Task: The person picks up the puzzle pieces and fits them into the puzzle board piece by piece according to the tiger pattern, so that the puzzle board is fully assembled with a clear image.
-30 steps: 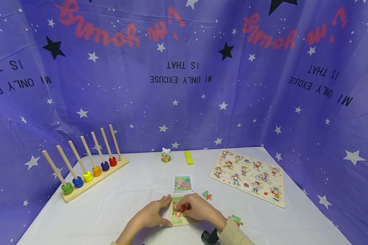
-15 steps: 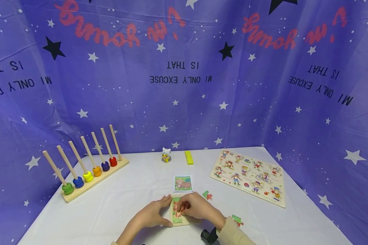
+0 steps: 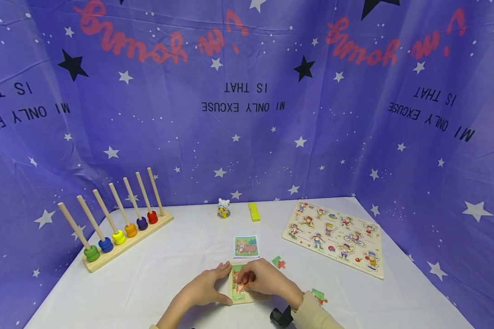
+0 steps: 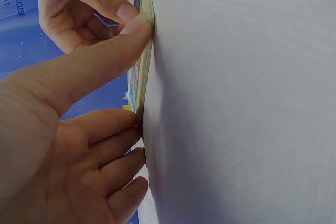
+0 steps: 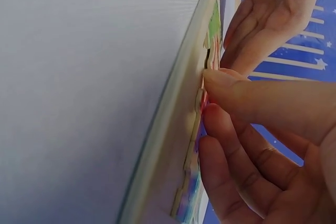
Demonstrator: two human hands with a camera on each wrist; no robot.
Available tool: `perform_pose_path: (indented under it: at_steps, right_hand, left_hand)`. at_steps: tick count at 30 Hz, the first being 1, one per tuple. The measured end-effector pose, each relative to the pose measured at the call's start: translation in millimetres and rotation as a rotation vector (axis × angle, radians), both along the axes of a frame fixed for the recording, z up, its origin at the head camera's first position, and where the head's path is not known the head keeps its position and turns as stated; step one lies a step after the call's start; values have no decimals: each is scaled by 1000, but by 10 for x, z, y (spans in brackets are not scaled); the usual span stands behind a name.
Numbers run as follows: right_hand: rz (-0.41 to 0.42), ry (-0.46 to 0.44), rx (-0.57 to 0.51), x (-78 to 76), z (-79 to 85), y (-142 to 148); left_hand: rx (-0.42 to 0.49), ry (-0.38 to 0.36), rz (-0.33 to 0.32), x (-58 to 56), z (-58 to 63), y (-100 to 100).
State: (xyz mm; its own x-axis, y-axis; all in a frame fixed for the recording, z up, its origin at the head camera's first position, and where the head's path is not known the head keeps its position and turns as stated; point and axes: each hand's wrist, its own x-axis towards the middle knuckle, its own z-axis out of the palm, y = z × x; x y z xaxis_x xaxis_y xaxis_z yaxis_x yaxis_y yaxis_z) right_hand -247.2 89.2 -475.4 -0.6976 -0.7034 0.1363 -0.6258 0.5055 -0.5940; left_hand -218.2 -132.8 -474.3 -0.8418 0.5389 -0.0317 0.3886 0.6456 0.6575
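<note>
A shallow wooden puzzle tray (image 3: 239, 302) lies on the table in front of me, with green and red jigsaw pieces (image 3: 238, 294) along its left side. My left hand (image 3: 206, 285) holds the tray's left side, thumb by the near corner and fingertips by the far one. Over the tray, my right hand (image 3: 265, 278) has thumb and index finger together on a reddish puzzle piece (image 5: 205, 97), which those fingers mostly hide. In the right wrist view, notched piece edges (image 5: 190, 153) run along the tray. From the left wrist, the left thumb presses the tray's rim (image 4: 148, 51).
A picture card (image 3: 246, 246) lies just beyond the tray. Two loose puzzle pieces, one upper (image 3: 279, 262) and one lower (image 3: 319, 296), sit to the right. Farther off are a peg stand with rings (image 3: 127, 242), a small figurine (image 3: 223, 208), a yellow block (image 3: 254, 212) and a large picture board (image 3: 333, 240).
My right fingertips have shifted slightly over the piece in the tray. My left hand, the tray and the loose pieces stay in place.
</note>
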Motion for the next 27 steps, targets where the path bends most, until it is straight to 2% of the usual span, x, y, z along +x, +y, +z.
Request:
perform_pose_path:
  at_steps: [9,27]
  right_hand:
    - [0,-42,-14,13,16,6]
    - [32,-12,26,-57,29,-22]
  left_hand:
    - [-6,1,2,16,20,3]
    - [-11,1,-2,3,5,-6]
